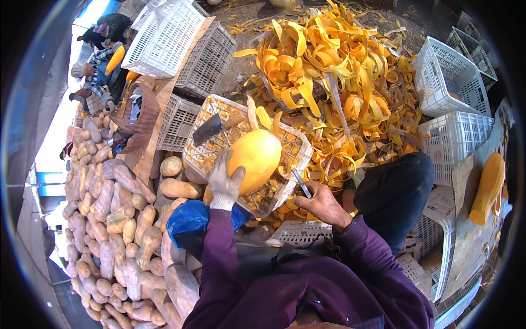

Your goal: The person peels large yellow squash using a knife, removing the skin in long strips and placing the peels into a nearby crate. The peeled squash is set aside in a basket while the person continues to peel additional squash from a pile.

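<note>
My left hand [226,179], in a pale work glove, holds a peeled orange squash [257,158] by its left side. The squash rests on an upturned white plastic crate [302,152] covered with orange scraps. My bare right hand [324,203] grips a peeler [302,183] with a metal blade, to the right of the squash and apart from it. A cleaver with a dark blade [207,130] and wooden handle lies on the crate's upper left part. Strips of peel [263,117] lie just above the squash.
A large heap of orange peel [324,53] rises beyond the crate. Many unpeeled squashes [107,197] are piled at left. White crates [452,78] stand at right, near a board [472,242] bearing a peeled squash [487,189]. Other people [98,66] sit at upper left.
</note>
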Tool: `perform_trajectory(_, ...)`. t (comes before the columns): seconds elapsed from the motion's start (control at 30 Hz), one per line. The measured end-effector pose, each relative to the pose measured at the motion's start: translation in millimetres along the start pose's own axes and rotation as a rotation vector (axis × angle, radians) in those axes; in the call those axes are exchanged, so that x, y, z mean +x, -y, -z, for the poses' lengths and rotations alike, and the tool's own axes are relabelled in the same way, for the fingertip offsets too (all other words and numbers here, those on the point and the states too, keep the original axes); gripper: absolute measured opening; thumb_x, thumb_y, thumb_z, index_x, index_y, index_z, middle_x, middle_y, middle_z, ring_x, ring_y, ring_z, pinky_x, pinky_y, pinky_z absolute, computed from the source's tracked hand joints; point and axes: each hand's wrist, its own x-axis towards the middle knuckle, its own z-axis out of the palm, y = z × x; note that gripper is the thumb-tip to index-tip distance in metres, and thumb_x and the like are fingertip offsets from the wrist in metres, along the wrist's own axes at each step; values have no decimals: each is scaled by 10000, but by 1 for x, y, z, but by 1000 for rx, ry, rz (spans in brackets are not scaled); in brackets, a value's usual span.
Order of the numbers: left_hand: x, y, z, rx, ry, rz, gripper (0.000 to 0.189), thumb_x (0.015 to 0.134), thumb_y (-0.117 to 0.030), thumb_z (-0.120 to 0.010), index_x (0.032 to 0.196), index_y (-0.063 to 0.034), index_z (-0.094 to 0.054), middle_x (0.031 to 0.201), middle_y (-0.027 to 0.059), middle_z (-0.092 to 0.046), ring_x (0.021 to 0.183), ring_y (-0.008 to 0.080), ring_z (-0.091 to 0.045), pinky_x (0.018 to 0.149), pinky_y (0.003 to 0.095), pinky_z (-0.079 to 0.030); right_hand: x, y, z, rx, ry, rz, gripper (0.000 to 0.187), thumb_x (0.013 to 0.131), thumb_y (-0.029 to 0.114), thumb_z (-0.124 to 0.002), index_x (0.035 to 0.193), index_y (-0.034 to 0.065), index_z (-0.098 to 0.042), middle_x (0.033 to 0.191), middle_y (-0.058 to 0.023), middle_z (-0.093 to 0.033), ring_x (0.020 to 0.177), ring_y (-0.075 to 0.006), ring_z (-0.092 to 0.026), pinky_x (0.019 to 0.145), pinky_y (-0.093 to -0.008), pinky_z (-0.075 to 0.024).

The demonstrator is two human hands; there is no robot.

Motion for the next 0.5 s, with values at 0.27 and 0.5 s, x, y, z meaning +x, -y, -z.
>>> perform_trajectory(0.27,21,-17,-4,146,73,-71,522,980,-327,-640,1361,28,-606,1344,272,-623,1270,434,-586,1072,468,-478,36,0,4,-863,-301,553,185,850,76,-667,956,-3,-538,794,-169,-570,669,-349,-634,551,-445,-500)
perform_trajectory(0.5,70,-27,-4,-65,187,-25,420,981,-293,-657,1238,36,-699,1214,254,-710,1165,395,-679,1003,408,-526,126,33,7,-1161,-323,949,95,908,87,-576,937,20,-517,772,-111,-528,547,-256,-576,493,-395,-481)
